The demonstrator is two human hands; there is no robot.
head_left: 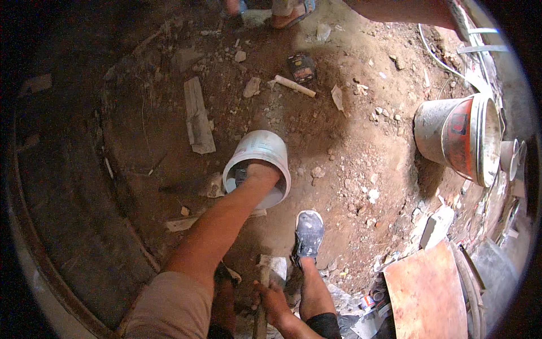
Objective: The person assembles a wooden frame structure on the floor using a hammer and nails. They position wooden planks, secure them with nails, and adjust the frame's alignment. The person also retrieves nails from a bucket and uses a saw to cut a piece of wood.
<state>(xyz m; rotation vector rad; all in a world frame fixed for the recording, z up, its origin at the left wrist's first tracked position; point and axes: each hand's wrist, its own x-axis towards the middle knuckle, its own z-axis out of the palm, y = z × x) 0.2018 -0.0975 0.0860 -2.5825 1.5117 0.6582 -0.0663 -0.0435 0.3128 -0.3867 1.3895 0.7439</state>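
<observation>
Left hand (261, 171) reaches inside white bucket (258, 164), fingers hidden; right hand (272, 300) fingers wrap wooden handle (262, 305).

we see a smooth white plastic bucket (258, 155), a mortar-crusted matt tub (456, 138), rough dry reddish dirt floor (350, 113), a dusty cloth shoe (309, 233) and a flat rusty-brown board (426, 291).

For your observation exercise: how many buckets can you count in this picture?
2: a white bucket mid-ground with the left hand inside, and a grey-and-red bucket at right. Others may be hidden.
</observation>
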